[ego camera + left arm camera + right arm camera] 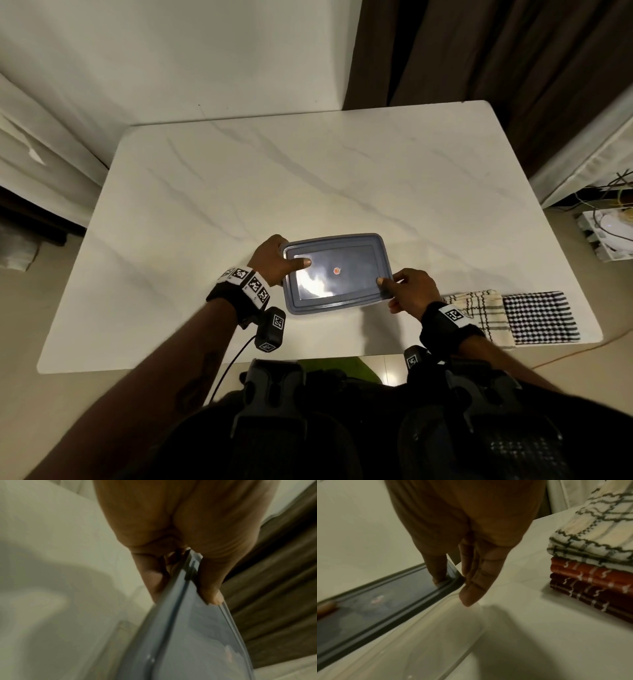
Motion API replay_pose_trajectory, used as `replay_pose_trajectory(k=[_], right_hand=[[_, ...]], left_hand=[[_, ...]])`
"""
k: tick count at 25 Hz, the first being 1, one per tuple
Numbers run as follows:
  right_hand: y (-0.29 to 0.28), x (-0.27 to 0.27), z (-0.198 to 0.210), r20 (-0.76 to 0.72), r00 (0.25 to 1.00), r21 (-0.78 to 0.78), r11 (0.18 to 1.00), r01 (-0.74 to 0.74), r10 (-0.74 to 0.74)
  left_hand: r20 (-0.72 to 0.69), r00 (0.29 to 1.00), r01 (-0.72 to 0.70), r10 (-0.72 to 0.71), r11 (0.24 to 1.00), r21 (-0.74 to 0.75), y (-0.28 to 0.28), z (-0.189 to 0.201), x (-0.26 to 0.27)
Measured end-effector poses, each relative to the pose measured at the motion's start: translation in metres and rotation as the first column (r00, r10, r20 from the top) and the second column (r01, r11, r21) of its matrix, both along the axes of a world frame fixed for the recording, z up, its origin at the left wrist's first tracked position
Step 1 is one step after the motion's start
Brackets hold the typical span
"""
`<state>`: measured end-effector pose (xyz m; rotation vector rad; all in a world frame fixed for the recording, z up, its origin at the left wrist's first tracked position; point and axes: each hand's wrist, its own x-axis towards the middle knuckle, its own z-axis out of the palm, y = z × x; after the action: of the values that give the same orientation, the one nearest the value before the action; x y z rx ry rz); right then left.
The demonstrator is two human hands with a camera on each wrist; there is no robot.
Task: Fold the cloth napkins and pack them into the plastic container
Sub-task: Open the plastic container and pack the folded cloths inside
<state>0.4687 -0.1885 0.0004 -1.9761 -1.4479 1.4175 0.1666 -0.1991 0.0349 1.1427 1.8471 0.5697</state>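
The plastic container (337, 272) lies near the table's front edge, its grey-blue lid (376, 604) on a clear body (423, 635). My left hand (284, 260) grips the lid's left end, with the thumb (212, 596) on top and the fingers (150, 577) beneath the rim. At the near right corner my right hand (394, 287) pinches the lid, thumb (436, 574) on top and fingers (471, 591) down beside the corner. Folded napkins lie to the right: a cream plaid one (479, 315) and a black-and-white checked one (541, 317). The right wrist view shows the cream napkin (594, 534) stacked on red (590, 573) and maroon ones (590, 595).
The white marble table (308, 178) stretches bare behind and left of the container. A brown curtain (496, 51) hangs at the back right, and a white wall stands behind. Wires and a white box (609, 233) sit on the floor at the far right.
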Motion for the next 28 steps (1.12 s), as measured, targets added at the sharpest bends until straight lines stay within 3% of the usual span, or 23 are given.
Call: replay_pose_trajectory(k=[3, 6, 8, 10, 11, 12, 14, 16, 18, 20, 22, 26, 28], right_hand=[[-0.004, 0.001, -0.003, 0.143, 0.985, 0.138, 0.984, -0.115, 0.095], [-0.012, -0.012, 0.002, 0.128, 0.990, 0.191, 0.978, -0.083, 0.059], [-0.017, -0.024, 0.003, 0.225, 0.957, 0.154, 0.963, -0.222, 0.185], [-0.025, -0.038, -0.004, 0.316, 0.883, 0.097, 0.914, -0.394, 0.347], [-0.027, -0.043, -0.009, 0.335, 0.864, 0.083, 0.901, -0.425, 0.377], [-0.030, -0.049, -0.012, 0.343, 0.864, 0.086, 0.904, -0.420, 0.369], [-0.034, -0.059, -0.014, 0.346, 0.887, 0.121, 0.923, -0.366, 0.306], [-0.037, -0.065, -0.012, 0.328, 0.909, 0.136, 0.940, -0.313, 0.255], [-0.040, -0.069, -0.011, 0.332, 0.912, 0.132, 0.945, -0.298, 0.241], [-0.040, -0.073, -0.012, 0.345, 0.907, 0.136, 0.944, -0.302, 0.240], [-0.040, -0.072, -0.014, 0.355, 0.904, 0.128, 0.946, -0.297, 0.236], [-0.036, -0.066, -0.013, 0.341, 0.908, 0.150, 0.940, -0.307, 0.242], [-0.040, -0.056, -0.009, 0.320, 0.922, 0.207, 0.934, -0.292, 0.217]], left_hand=[[0.287, 0.958, -0.013, -0.003, 0.998, 0.057, -0.007, 0.026, 0.003], [0.359, 0.933, -0.058, -0.020, 0.977, 0.207, -0.001, 0.056, -0.006], [0.242, 0.970, -0.103, 0.008, 0.917, 0.385, 0.005, 0.072, -0.028], [-0.063, 0.996, -0.020, 0.064, 0.842, 0.540, 0.003, 0.079, -0.057], [-0.239, 0.966, 0.059, 0.097, 0.820, 0.569, 0.001, 0.076, -0.070], [-0.398, 0.910, 0.138, 0.115, 0.821, 0.554, -0.004, 0.068, -0.083], [-0.640, 0.764, 0.234, 0.078, 0.891, 0.388, -0.020, 0.028, -0.110], [-0.744, 0.662, 0.279, -0.092, 0.951, 0.132, -0.045, -0.026, -0.128], [-0.757, 0.572, 0.353, -0.317, 0.928, -0.122, -0.071, -0.073, -0.136], [-0.670, 0.559, 0.353, -0.489, 0.871, -0.341, -0.091, -0.097, -0.133], [-0.618, 0.574, 0.334, -0.537, 0.843, -0.423, -0.098, -0.104, -0.130], [-0.652, 0.587, 0.319, -0.480, 0.877, -0.359, -0.073, -0.072, -0.120], [-0.713, 0.603, 0.288, -0.357, 0.931, -0.223, -0.049, -0.043, -0.097]])
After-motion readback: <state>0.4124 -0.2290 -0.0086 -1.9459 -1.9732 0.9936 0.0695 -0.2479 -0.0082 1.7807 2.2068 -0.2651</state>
